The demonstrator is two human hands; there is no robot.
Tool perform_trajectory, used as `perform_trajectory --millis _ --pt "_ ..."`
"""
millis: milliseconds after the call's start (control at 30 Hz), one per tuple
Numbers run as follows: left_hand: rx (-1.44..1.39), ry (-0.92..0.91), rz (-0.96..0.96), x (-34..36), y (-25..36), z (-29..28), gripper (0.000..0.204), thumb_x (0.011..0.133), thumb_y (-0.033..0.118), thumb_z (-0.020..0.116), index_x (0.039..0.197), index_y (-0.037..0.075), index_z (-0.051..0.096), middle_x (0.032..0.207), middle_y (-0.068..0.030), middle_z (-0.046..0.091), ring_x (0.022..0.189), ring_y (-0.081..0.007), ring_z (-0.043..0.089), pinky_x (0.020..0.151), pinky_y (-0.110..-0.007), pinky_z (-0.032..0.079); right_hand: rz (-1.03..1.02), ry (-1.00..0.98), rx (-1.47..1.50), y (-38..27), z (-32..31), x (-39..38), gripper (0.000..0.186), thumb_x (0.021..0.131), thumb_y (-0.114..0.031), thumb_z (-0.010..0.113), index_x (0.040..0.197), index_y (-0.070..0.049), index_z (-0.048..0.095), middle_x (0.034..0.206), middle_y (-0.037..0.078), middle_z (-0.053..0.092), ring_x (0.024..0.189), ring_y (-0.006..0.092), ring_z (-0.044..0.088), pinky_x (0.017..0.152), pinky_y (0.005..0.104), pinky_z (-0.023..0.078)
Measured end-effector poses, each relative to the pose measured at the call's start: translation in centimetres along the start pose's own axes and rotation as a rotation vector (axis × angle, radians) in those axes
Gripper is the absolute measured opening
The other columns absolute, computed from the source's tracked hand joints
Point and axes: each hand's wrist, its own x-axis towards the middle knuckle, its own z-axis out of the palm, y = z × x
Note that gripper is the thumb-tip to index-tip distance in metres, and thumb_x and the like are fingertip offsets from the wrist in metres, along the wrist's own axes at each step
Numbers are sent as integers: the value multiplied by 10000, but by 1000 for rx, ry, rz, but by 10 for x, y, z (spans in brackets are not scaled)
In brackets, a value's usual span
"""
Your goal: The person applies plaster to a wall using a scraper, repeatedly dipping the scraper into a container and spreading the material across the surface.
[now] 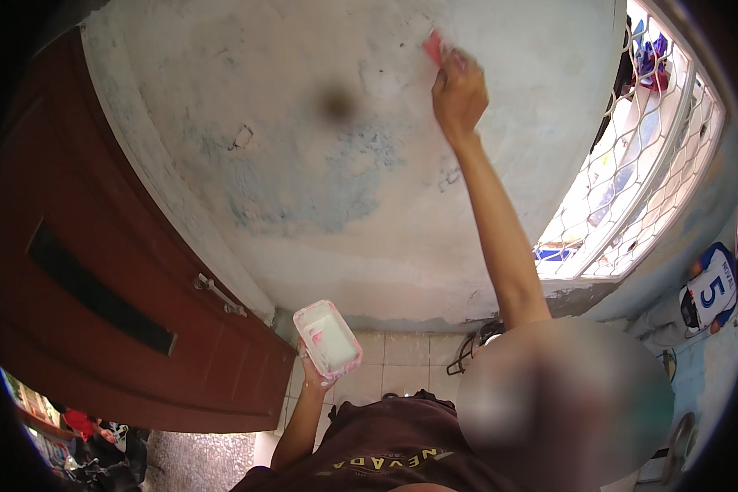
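My right hand point(459, 94) is raised high against the wall point(287, 90), its fingers closed round a small flat red scraper point(433, 49). The scraper's tip meets or nearly meets the wall; I cannot tell which. Lower down, my left hand point(314, 371) grips a pink-rimmed rectangular tub point(328, 338) from below and the side. White paste or paint fills much of the tub, with a pink smear inside. The wall is patchy, pale grey and white, with bluish worn areas and dark scuffs.
A brown door point(123, 271) with a metal handle point(221, 297) stands at the left. To the right is a window point(623, 164) with a white metal grille. Pale floor tiles point(406, 351) lie below. A person in a white and blue shirt point(709, 291) is at the far right.
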Motion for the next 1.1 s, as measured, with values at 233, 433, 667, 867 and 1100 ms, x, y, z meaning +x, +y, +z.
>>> perform_trajectory --millis 233,433,667,867,1100 --pt "-9 12 25 5 -2 7 628 1021 594 465 1462 148 489 1373 -106 607 1251 -343 608 1028 -579 529 -276 -484 -249 -59 73 -103 526 881 -137 579 1373 47 567 1325 258 583 1144 366 595 1028 469 480" --pt "-23 -13 81 -20 25 -2 617 1003 584 528 1455 165 496 1384 -86 598 1257 -326 599 1060 -565 508 164 -734 507 -168 -11 -195 306 878 -82 640 1168 5 679 879 81 711 770 266 686 735 428 559" --pt "88 85 344 -63 86 -6 711 990 634 537 1498 143 461 1441 -108 565 1313 -324 562 1114 -534 471 1294 -1141 1156 -275 -187 -226 166 946 -143 724 1039 -9 699 792 -2 668 675 23 544 569 206 403" --pt "-19 18 271 -98 106 -5 887 948 792 393 1515 112 429 1424 -111 564 1280 -268 584 1099 -450 498 672 -1254 752 -348 -240 -228 158 944 -142 692 989 8 673 644 95 636 532 136 568 521 302 439" --pt "-167 83 326 -130 105 -54 947 908 840 385 1532 128 412 1476 -115 531 1315 -288 564 1130 -456 479 262 -1495 735 -421 -267 -261 137 944 -131 627 978 -3 597 681 212 660 605 405 675 537 476 507"
